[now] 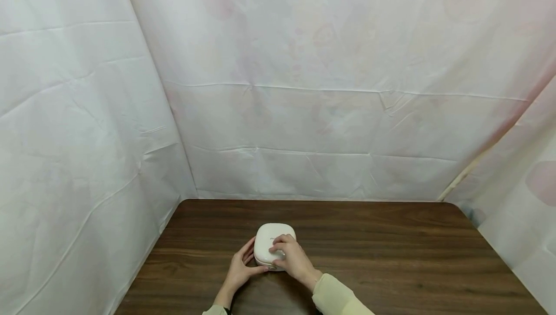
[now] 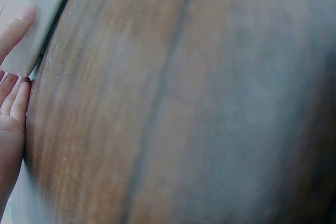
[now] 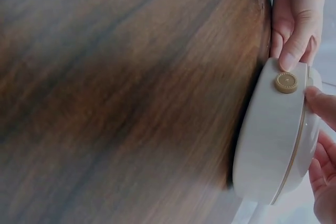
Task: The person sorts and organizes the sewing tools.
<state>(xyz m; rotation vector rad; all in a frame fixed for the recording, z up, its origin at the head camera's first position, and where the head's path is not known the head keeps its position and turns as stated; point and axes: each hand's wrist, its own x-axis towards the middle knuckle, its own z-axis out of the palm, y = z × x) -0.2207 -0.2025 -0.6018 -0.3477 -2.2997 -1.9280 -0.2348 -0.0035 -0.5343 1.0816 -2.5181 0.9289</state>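
A white, rounded-square box point(image 1: 271, 232) with a lid lies on the brown table. A gold line runs along its seam, and a round gold knob point(image 3: 286, 82) sits on its front side. My left hand point(image 1: 240, 267) holds the box's left front corner, thumb on the front near the knob and fingers along the side. Over the lid point(image 3: 311, 145) my right hand point(image 1: 296, 260) bends, its thumb at the front edge by the seam and its fingers on top. The lid looks closed in the right wrist view; what lies inside is hidden.
The dark wood table point(image 1: 412, 252) spreads out on both sides of the box. White cloth point(image 1: 312, 88) hangs behind it, with further cloth point(image 1: 74, 160) along the left and right sides.
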